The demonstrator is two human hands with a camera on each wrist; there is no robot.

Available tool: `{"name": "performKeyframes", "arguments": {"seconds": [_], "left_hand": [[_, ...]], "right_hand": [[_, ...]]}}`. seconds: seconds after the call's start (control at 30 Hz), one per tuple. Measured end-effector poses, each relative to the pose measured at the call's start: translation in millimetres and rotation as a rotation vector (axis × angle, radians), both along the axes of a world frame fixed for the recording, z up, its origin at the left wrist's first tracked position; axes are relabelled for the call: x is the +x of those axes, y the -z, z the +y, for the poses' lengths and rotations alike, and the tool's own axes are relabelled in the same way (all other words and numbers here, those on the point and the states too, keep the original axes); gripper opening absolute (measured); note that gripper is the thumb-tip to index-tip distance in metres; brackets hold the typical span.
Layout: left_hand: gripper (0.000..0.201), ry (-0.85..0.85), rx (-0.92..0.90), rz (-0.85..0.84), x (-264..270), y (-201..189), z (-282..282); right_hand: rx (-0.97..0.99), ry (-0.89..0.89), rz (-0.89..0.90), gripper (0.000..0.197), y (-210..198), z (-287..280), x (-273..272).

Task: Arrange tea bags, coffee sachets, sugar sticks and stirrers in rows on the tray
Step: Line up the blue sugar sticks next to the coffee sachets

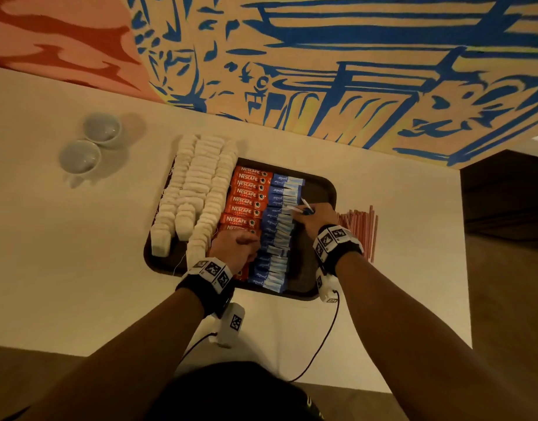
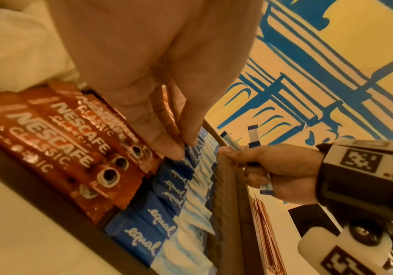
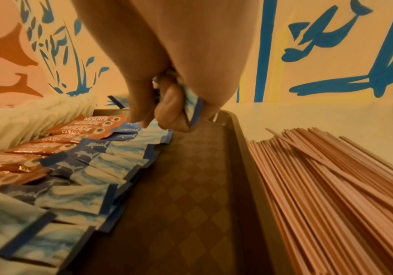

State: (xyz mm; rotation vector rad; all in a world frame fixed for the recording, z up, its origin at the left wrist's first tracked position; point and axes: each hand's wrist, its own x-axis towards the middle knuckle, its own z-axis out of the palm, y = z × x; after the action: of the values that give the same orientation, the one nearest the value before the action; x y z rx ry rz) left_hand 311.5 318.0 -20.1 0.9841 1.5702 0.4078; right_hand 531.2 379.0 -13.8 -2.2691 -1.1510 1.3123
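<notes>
A dark brown tray (image 1: 322, 189) holds rows of white tea bags (image 1: 197, 183) on its left. Beside them lies a column of red Nescafe coffee sachets (image 1: 246, 196), then a column of blue Equal sugar sticks (image 1: 276, 232). My right hand (image 1: 314, 215) grips a few loose sugar sticks (image 2: 253, 137) over the far part of the sugar column, its fingertips (image 3: 141, 122) touching the row. My left hand (image 1: 241, 243) rests where coffee and sugar columns meet, fingertips (image 2: 179, 148) pressing the sticks' left ends. Pink stirrers (image 1: 358, 229) lie on the table right of the tray.
Two upturned pale cups (image 1: 102, 127) (image 1: 79, 156) stand at the table's far left. A painted blue and yellow wall (image 1: 352, 56) runs behind the table. The tray's right strip (image 3: 179, 186) is bare. The table's right edge (image 1: 463, 238) is close to the stirrers.
</notes>
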Motion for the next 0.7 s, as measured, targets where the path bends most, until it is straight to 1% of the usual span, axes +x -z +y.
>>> {"name": "performKeyframes", "arguments": {"seconds": [0.13,0.23,0.3,0.43,0.5,0.53,0.6,0.7], "left_hand": [[0.01,0.006,-0.012,0.001,8,5,-2],[0.011,0.04,0.015,0.044,13,3,-2],[0.012,0.061,0.017,0.102,15,2,-1],[0.026,0.185,0.071,0.362,18,-1,-1],[0.026,0.218,0.093,0.444,22,-10,-2],[0.025,0.22,0.099,0.481,23,-15,-2],[0.027,0.233,0.092,0.531,23,-23,-4],[0.032,0.247,0.066,0.512,19,-34,-10]], "right_hand": [[0.038,-0.009,-0.002,0.028,-7,-5,6],[0.04,0.008,0.051,0.028,-17,-12,11],[0.015,0.027,0.087,0.025,-26,-19,13],[-0.059,0.258,0.388,0.019,-37,-37,12],[-0.102,0.293,0.468,0.021,-41,-48,12],[-0.115,0.305,0.503,0.026,-45,-53,11],[-0.114,0.332,0.568,0.033,-52,-63,11],[-0.083,0.327,0.59,0.035,-68,-73,10]]}}
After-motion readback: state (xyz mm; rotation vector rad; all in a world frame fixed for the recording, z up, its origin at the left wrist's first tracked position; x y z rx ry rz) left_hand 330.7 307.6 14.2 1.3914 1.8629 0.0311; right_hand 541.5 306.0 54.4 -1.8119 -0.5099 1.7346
